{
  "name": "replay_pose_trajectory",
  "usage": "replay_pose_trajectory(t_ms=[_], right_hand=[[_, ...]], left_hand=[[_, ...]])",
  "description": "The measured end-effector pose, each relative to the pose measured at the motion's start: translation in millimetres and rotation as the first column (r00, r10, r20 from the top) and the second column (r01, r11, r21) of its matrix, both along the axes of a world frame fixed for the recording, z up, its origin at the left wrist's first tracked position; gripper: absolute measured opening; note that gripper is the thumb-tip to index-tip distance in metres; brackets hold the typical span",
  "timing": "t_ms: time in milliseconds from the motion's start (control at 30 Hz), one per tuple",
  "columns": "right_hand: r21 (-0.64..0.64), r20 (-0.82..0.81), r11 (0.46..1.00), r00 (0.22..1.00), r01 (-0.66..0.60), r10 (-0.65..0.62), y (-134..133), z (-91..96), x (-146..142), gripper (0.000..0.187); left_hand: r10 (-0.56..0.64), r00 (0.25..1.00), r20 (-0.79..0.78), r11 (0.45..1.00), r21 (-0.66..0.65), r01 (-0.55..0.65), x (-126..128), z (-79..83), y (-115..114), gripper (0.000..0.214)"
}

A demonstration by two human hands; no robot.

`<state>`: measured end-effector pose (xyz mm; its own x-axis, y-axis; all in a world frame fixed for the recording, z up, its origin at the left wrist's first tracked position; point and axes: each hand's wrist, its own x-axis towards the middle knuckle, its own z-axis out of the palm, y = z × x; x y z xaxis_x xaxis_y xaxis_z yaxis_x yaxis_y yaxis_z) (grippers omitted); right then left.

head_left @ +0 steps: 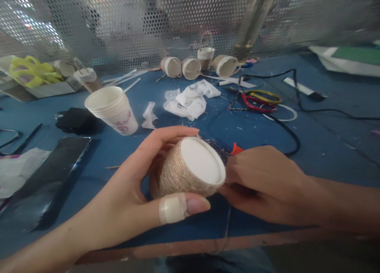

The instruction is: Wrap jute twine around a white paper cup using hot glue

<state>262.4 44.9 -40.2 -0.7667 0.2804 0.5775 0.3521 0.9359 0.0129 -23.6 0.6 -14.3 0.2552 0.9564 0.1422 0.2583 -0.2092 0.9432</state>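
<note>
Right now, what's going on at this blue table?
A person is holding a paper cup wrapped in twine on its side, its white bottom facing the camera. The left hand, with a plaster on the thumb, grips the wrapped body, while the right hand pinches at the cup's bottom rim. On the blue table behind sit a stack of plain paper cups, several more wrapped cups by the mesh screen, crumpled white paper, a phone and scissors.

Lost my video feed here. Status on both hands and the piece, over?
Left hand grips the twine-wrapped paper cup, white base facing camera. Right hand pinches at its rim edge. Stacked white paper cups and black phone lie clear, left.
</note>
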Motion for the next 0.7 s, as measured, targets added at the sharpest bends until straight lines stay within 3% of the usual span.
replay_pose_trajectory(t_ms=[367, 700], right_hand=[[-0.078, 0.054, 0.997, 0.999, -0.003, 0.007, 0.3, -3.6, 1.5, 0.041], [-0.015, 0.041, 1.000, 0.999, -0.001, 0.001, 1.8, -0.9, -0.3, 0.054]], left_hand=[[-0.042, 0.999, -0.006, 0.998, 0.036, 0.043, -2.2, -2.2, 1.0, 0.063], [-0.023, 1.000, -0.008, 0.999, 0.035, 0.023, -1.4, -1.0, 1.2, 0.062]])
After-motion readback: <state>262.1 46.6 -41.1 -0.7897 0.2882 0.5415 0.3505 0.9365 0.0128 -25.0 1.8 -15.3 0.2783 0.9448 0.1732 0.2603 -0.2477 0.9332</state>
